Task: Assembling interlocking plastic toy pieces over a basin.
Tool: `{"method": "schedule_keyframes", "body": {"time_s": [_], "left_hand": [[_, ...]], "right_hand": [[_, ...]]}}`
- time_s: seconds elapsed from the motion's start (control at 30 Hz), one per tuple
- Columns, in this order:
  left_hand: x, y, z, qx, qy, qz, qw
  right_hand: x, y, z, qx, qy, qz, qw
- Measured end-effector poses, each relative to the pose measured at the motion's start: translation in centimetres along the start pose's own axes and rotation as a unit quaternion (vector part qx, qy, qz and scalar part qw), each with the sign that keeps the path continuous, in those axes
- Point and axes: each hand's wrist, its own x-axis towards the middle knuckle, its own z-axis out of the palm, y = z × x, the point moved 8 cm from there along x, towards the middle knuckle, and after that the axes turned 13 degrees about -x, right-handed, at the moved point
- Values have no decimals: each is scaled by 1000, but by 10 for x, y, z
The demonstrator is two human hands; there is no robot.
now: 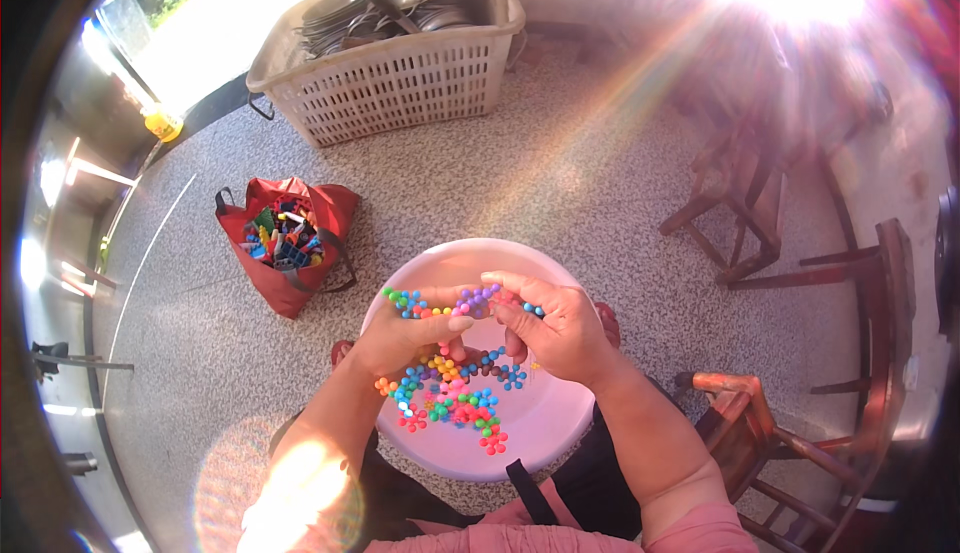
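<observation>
Bead chain (478,300), in the head view, spans both hands above the pink basin (560,418). I see the left hand's (400,335) fingers pinching it beside the purple beads, the right hand's (568,331) thumb and forefinger pinching opposite. To work this well, I'd hold the left side firm and make small, straight presses with the right. Fingertips hide the joint; I can't tell whether the lower beads (463,408) connect. The upper right is washed out.
</observation>
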Motion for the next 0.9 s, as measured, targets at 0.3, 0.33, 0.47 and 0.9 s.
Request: {"method": "schedule_keyframes", "body": {"time_s": [0.3,0.33,0.47,0.9], "left_hand": [[6,-20,-9,-73,-29,-20,997],[6,-20,-9,-73,-28,-20,997],[9,-20,-7,-15,-30,-2,999],[12,-4,-15,-81,6,88,993]], "right_hand": [[3,15,10,8,-50,48,998],[3,15,8,8,-50,48,998],[2,21,5,4,-65,91,994],[3,25,3,0,-54,107,993]]}}
